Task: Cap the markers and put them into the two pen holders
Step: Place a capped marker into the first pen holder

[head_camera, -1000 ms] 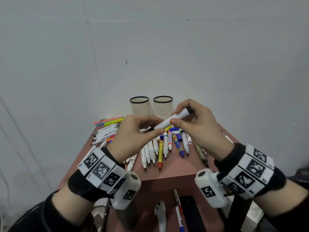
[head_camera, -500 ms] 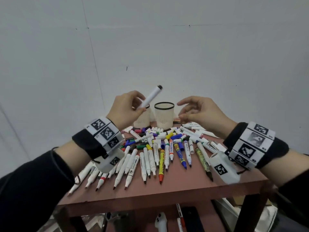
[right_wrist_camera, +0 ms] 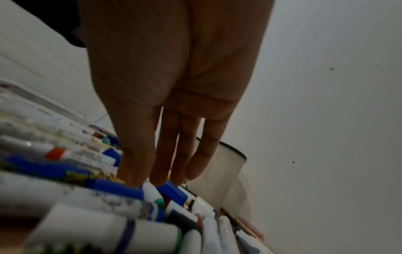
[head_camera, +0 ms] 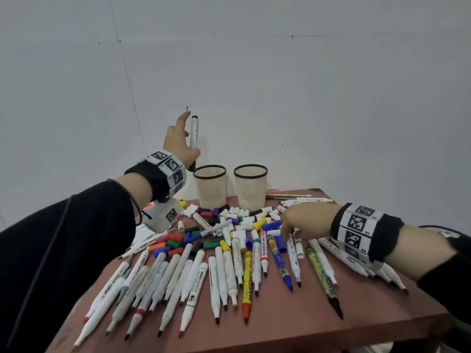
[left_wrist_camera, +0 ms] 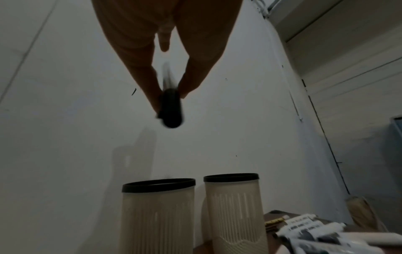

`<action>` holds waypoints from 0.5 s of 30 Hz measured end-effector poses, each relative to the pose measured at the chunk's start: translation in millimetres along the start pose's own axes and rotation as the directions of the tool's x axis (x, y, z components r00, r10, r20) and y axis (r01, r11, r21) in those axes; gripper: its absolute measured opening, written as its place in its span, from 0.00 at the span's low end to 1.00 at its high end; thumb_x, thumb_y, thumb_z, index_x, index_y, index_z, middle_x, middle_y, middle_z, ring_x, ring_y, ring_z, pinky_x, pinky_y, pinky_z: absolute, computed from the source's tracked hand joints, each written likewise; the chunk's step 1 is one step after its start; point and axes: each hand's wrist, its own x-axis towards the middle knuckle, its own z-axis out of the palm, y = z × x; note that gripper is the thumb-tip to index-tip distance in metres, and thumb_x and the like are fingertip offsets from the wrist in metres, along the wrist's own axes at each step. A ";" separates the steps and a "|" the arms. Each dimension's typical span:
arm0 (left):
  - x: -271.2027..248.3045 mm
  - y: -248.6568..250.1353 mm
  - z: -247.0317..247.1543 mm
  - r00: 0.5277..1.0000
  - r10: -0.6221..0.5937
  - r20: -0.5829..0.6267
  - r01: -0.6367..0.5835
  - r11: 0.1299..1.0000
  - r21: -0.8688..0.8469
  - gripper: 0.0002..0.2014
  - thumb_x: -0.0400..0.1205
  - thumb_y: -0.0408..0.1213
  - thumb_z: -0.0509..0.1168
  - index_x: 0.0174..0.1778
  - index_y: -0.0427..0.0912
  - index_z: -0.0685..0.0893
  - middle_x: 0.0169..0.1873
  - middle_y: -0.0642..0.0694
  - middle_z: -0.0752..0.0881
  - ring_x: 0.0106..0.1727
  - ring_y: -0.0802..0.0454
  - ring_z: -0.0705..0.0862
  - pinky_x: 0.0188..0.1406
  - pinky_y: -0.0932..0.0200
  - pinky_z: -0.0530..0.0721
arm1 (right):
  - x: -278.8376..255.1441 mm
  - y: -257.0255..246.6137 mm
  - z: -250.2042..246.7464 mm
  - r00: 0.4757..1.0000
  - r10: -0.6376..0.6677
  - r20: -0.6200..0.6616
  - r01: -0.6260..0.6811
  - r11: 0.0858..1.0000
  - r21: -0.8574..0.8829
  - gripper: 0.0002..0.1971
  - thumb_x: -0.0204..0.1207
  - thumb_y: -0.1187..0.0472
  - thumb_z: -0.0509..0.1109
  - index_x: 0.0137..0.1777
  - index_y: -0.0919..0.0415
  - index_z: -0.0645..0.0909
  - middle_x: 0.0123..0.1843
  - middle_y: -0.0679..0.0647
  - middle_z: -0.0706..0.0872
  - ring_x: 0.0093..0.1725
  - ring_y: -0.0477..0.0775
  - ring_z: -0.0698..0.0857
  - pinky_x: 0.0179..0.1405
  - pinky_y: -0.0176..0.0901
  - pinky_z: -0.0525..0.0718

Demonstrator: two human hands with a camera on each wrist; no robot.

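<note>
My left hand (head_camera: 181,143) pinches a white marker with a black cap (head_camera: 193,138) upright, cap end down (left_wrist_camera: 170,110), just above and left of the left pen holder (head_camera: 210,187). The right pen holder (head_camera: 250,187) stands beside it; both are cream with black rims. My right hand (head_camera: 303,220) reaches low over the pile of loose caps (head_camera: 229,220), fingers straight (right_wrist_camera: 165,154) and touching blue caps. Many uncapped markers (head_camera: 221,271) lie in rows on the brown table (head_camera: 305,322).
More markers lie at the table's right side (head_camera: 356,263) and behind the right holder (head_camera: 300,199). A white wall stands close behind the holders. The table's front edge is near me.
The left hand rose and turned the capped marker upright over the left holder. The right hand dropped down onto the caps and markers.
</note>
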 end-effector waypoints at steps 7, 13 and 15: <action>22.8 -8.2 24.8 1.000 0.010 0.021 -0.008 0.998 -0.067 0.43 0.73 0.22 0.63 0.79 0.62 0.59 0.54 0.39 0.79 0.42 0.42 0.84 0.29 0.62 0.80 | 22.4 13.6 5.2 0.996 -0.062 0.059 0.067 0.994 -0.084 0.15 0.79 0.62 0.66 0.63 0.48 0.84 0.60 0.50 0.80 0.59 0.52 0.78 0.52 0.47 0.81; 30.6 -13.3 47.3 1.000 0.012 -0.016 -0.014 0.991 -0.132 0.33 0.74 0.23 0.66 0.71 0.54 0.68 0.38 0.41 0.79 0.39 0.38 0.86 0.37 0.49 0.86 | 35.3 20.5 8.5 0.990 -0.099 0.097 0.107 0.991 -0.085 0.15 0.77 0.62 0.69 0.62 0.49 0.84 0.59 0.51 0.79 0.58 0.54 0.78 0.51 0.49 0.81; 33.1 -17.5 52.2 0.998 -0.016 -0.059 0.007 0.989 -0.145 0.26 0.75 0.27 0.69 0.66 0.51 0.70 0.36 0.47 0.80 0.37 0.45 0.85 0.32 0.58 0.82 | 36.0 22.9 7.3 0.990 -0.109 0.091 0.116 0.990 -0.078 0.15 0.77 0.65 0.68 0.61 0.50 0.84 0.59 0.51 0.78 0.59 0.54 0.77 0.51 0.49 0.81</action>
